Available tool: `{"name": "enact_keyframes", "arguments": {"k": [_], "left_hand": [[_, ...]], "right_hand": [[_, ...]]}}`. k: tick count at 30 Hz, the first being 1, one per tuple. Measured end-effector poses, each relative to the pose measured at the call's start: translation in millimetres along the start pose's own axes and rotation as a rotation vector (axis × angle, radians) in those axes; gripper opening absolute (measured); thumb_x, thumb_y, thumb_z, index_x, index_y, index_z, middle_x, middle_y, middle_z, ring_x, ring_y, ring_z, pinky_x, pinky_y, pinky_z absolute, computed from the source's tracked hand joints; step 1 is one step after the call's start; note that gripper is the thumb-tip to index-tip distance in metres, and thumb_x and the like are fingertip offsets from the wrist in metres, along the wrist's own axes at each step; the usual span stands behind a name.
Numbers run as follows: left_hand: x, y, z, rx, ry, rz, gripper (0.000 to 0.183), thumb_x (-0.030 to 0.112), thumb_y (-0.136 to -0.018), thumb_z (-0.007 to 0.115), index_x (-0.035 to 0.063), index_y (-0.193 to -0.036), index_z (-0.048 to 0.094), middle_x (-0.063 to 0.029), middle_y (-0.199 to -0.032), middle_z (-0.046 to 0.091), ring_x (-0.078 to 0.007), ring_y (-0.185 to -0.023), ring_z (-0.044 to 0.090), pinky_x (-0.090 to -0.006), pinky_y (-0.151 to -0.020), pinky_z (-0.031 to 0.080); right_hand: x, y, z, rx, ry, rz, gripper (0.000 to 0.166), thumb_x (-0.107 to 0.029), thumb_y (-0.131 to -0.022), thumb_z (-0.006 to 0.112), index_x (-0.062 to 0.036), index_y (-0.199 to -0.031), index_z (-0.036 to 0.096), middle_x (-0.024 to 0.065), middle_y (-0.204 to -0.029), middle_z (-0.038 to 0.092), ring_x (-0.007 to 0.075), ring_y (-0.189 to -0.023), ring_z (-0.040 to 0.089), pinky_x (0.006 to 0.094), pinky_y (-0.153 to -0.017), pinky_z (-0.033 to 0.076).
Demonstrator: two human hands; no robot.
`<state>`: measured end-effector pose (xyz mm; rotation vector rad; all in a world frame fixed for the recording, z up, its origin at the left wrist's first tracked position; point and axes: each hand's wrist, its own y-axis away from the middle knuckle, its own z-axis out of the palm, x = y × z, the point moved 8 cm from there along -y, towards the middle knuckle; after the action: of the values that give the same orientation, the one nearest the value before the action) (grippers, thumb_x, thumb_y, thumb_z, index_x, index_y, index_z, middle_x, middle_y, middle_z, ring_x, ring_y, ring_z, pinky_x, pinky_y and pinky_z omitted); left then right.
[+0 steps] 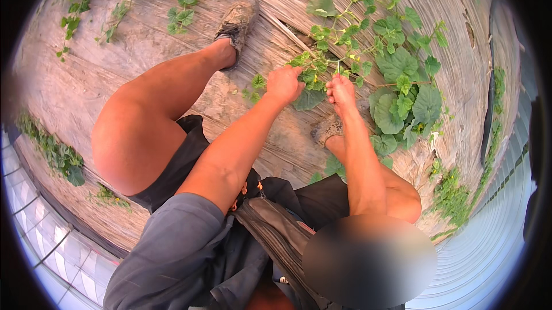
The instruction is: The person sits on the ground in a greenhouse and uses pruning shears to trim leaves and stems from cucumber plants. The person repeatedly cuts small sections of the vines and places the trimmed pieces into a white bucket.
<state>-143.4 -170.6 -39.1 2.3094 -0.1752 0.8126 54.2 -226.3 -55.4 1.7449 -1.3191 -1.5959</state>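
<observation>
My left hand (284,84) is at the near side of a leafy vine (319,66) with small yellow flowers, its fingers bent at the leaves. Whether it pinches a stem or leaf cannot be told. Just to the right, my right hand (341,91) is closed on a thin, pale, metallic-looking tool (339,67), whose narrow end sticks up beside the vine's stem. What kind of tool it is cannot be made out. Larger lobed leaves (396,63) spread to the right of my right hand, and one broad leaf (308,99) lies flat between and below my hands.
Wrinkled plastic sheeting (142,38) covers the ground, with a torn slit near the vine. My shoes (239,19) rest on it. More vines (186,8) trail at the upper left. A dark hose or pipe (489,94) runs along the right. A waist bag (276,232) hangs at my front.
</observation>
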Motion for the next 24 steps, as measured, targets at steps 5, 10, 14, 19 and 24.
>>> {"name": "enact_keyframes", "arguments": {"k": [5,10,14,19,24], "left_hand": [[-17,-21,12,-0.025,0.319,-0.084,0.042,0.030,-0.082,0.078,0.0065,-0.116,0.070,-0.0176,-0.104,0.072,-0.0322,-0.097,0.070,-0.0409,-0.087,0.053],[-27,-31,33,-0.152,0.641,-0.127,0.037,0.025,-0.084,0.076,0.0067,-0.116,0.070,-0.0127,-0.099,0.074,-0.0251,-0.092,0.071,-0.0370,-0.084,0.054],[-24,-31,34,-0.213,0.633,-0.114,0.040,0.023,-0.085,0.075,0.0062,-0.121,0.068,-0.0124,-0.102,0.074,-0.0225,-0.092,0.070,-0.0349,-0.085,0.054],[-27,-32,34,-0.215,0.531,-0.138,0.043,0.018,-0.085,0.072,0.0083,-0.127,0.066,-0.0156,-0.109,0.072,-0.0256,-0.099,0.069,-0.0351,-0.089,0.052],[-17,-30,33,-0.225,0.418,0.026,0.040,0.011,-0.084,0.072,0.0085,-0.124,0.066,-0.0116,-0.104,0.074,-0.0195,-0.090,0.068,-0.0334,-0.082,0.053]], "right_hand": [[13,-7,3,0.006,-0.176,0.056,0.006,-0.009,-0.096,0.052,-0.0109,-0.100,0.048,0.0066,-0.087,0.060,0.0096,-0.052,0.044,0.0245,-0.040,0.033],[3,-18,7,0.096,-0.258,-0.021,0.011,-0.005,-0.095,0.050,-0.0109,-0.104,0.047,0.0085,-0.093,0.057,0.0104,-0.053,0.044,0.0252,-0.039,0.032],[13,-23,21,0.035,-0.277,0.147,0.017,-0.009,-0.097,0.051,-0.0091,-0.114,0.051,0.0082,-0.099,0.056,0.0126,-0.058,0.046,0.0276,-0.042,0.034],[21,-22,35,-0.127,-0.480,0.263,0.015,-0.010,-0.101,0.044,-0.0099,-0.116,0.047,0.0104,-0.117,0.055,0.0132,-0.066,0.048,0.0257,-0.048,0.038],[27,-24,22,-0.212,-0.536,0.274,0.009,-0.010,-0.101,0.044,-0.0104,-0.110,0.044,0.0124,-0.124,0.057,0.0121,-0.066,0.048,0.0244,-0.047,0.037]]}}
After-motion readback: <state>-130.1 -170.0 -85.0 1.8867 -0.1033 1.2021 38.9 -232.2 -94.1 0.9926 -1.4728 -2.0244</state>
